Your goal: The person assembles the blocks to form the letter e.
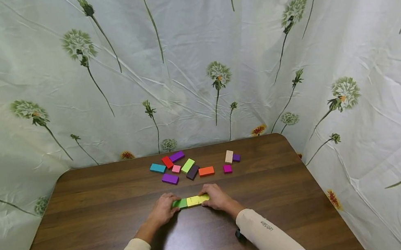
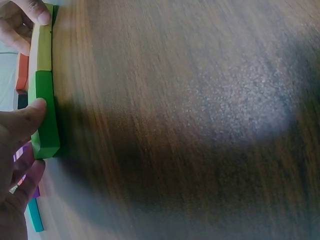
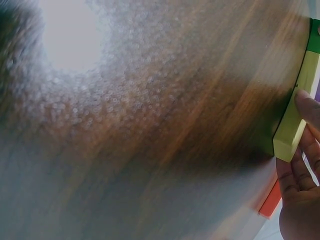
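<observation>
One green block [image 1: 182,203] lies on the bench [image 1: 85,224], just right of the left grip [image 1: 163,209], which is bent in and pinches it near its left end. The green block's right end touches the yellow block [image 1: 195,200], which lies between the two grips. Next, the right grip [image 1: 218,198] is bent in too and pinches the yellow block's right end. The tan block [image 1: 229,157], past the right grip, looks out of the way. I think both grips should push softly and evenly, so the ends meet flat and straight.

the right sleeve [image 1: 270,236] reads "let's", then blurred letters.
</observation>
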`<state>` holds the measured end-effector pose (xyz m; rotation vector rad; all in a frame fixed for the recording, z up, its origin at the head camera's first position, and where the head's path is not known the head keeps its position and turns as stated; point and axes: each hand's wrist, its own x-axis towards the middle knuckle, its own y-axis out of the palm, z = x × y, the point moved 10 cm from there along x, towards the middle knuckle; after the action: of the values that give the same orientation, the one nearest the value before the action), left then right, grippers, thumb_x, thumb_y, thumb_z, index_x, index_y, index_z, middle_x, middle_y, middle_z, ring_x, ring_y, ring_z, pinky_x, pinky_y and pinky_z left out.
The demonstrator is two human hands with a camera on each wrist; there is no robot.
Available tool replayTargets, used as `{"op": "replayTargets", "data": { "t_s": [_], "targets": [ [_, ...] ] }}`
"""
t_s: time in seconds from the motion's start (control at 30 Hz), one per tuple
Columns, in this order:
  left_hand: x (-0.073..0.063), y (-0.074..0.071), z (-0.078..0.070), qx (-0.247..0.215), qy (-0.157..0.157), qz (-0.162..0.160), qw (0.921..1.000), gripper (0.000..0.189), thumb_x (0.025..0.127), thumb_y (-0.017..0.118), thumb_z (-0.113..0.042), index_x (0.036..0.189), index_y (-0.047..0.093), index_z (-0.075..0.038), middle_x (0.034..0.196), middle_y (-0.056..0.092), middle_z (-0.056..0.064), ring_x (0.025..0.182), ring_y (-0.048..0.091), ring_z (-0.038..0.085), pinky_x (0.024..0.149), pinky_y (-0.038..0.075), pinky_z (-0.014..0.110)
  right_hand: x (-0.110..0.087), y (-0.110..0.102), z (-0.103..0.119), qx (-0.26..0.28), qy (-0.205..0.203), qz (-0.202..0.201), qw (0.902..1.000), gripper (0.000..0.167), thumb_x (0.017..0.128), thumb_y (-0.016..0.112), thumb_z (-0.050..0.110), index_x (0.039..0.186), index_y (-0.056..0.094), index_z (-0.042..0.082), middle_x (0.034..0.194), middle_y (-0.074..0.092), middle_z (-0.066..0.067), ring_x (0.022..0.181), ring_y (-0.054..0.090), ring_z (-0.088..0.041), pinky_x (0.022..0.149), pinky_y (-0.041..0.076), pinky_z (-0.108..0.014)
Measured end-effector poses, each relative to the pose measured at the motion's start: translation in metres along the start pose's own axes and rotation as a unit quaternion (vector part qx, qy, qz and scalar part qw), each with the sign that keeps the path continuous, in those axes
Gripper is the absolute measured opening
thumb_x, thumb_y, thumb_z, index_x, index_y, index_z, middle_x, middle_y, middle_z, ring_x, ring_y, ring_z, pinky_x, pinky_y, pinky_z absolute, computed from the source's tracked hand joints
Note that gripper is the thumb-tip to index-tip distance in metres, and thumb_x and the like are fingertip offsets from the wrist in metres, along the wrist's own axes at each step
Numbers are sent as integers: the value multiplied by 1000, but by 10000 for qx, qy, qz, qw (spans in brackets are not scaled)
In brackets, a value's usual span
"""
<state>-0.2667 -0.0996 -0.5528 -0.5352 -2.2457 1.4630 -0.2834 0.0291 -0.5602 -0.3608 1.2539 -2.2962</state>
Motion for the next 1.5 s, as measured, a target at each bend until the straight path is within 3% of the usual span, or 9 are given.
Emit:
{"op": "replayTargets", "data": {
  "t_s": [0.47,0.9,1.37,1.5],
  "targets": [
    [1,0,5,-180,-327,-43,9993,25,75,80,-5,98,72,-1,94,67,9,91,61,30,82,50,45,1,1,-4,72,64,-1,10000,25,78,79,11,102,74,4,92,65,-1,89,59,-15,80,47,-27],
    [0,-5,4,-143,-164,-298,9993,26,71,81,-5,95,73,-2,91,68,8,86,61,28,78,50,42,1,-1,-1,151,-107,-137,9997,25,77,80,10,100,74,3,91,66,-2,88,60,-15,80,48,-27],
    [-1,-2,6,-128,-182,-193,9996,27,71,82,-7,97,73,-3,91,68,7,86,61,27,78,50,42,1,1,-2,135,-229,-113,9996,25,78,80,11,100,73,3,92,66,-3,88,59,-16,81,47,-29],
    [0,-2,5,-116,-163,-164,9997,27,71,82,-8,96,74,-3,91,68,7,86,61,27,78,50,41,-1,-1,-1,321,-304,-42,9990,35,77,80,16,109,69,4,100,64,-4,95,57,-18,88,45,-33]
  ]
}}
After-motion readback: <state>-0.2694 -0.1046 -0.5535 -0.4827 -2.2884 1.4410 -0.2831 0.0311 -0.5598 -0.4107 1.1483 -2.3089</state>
